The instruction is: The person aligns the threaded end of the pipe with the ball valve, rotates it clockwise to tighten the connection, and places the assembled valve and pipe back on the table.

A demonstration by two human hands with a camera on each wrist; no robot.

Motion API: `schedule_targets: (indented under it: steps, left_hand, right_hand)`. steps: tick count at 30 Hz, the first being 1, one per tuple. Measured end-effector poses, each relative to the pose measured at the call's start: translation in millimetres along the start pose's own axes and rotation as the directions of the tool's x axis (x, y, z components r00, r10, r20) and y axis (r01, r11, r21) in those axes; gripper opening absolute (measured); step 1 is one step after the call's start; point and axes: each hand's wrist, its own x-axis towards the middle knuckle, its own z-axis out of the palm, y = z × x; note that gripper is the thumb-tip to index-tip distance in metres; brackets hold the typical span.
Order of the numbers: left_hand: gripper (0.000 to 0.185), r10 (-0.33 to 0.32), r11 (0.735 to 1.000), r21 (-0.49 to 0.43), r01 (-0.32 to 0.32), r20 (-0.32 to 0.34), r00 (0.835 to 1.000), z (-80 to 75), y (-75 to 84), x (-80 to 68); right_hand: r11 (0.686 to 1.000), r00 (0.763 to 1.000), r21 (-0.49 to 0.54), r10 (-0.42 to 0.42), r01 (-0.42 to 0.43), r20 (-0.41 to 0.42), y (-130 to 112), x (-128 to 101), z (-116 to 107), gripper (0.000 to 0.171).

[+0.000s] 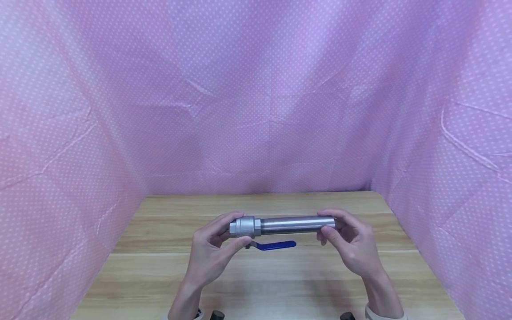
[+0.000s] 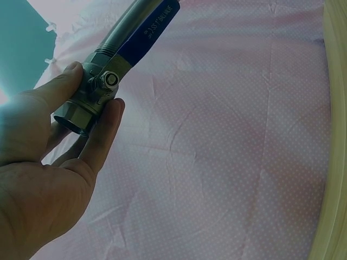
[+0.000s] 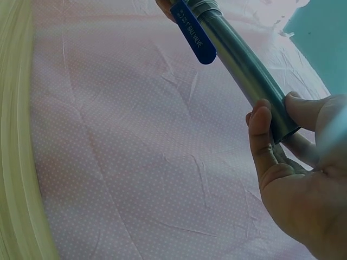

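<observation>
A silver ball valve (image 1: pixel 246 226) with a blue lever handle (image 1: pixel 278 245) is held by my left hand (image 1: pixel 214 249), thumb and fingers on either side of its body. A smooth metal pipe (image 1: pixel 298 224) runs rightward from the valve, its threaded end inside or against the valve's hex port. My right hand (image 1: pixel 354 244) grips the pipe's far end between thumb and fingers. In the left wrist view the valve's other port (image 2: pixel 73 120) faces outward, open. The right wrist view shows the lever's lettering, including "BALL VALVE", and the pipe's plain end at my fingers (image 3: pixel 262 122).
Below the hands lies a light wood-grain tabletop (image 1: pixel 280 284). Pink dotted cloth (image 1: pixel 256 98) hangs behind it and along both sides. Two dark round-ended objects (image 1: pixel 217 315) poke in at the bottom edge of the head view.
</observation>
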Motion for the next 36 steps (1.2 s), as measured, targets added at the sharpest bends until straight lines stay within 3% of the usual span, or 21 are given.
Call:
schedule_targets:
  steps: [10,18,24,30,36]
  left_hand:
    - [0.056,0.011,1.0,-0.004,-0.011,0.002,1.0,0.3,-0.3,0.0]
    - [0.054,0.051,0.999,-0.016,-0.051,-0.014,0.999,0.4,-5.2,0.1]
    - [0.055,0.084,0.996,-0.019,-0.084,-0.014,0.996,-0.5,-8.2,0.8]
    - [0.055,0.092,0.995,-0.025,-0.092,-0.003,0.996,-0.3,-7.6,1.2]
    - [0.053,0.09,0.996,-0.016,-0.09,-0.001,0.996,-0.1,-7.2,0.7]
  right_hand:
    - [0.997,0.998,-0.051,0.06,-0.06,-0.015,0.0,-0.6,-0.3,0.035]
    - [0.986,0.997,0.168,0.004,-0.017,0.077,1.1,1.3,-3.3,0.057]
    - [0.968,0.994,0.25,-0.045,0.017,0.104,3.7,1.1,-3.5,0.054]
    - [0.983,0.997,0.181,-0.04,0.027,0.068,2.6,1.0,-3.5,0.05]
    - [0.999,0.999,-0.024,0.047,-0.047,0.001,-1.0,-3.0,-3.9,0.044]
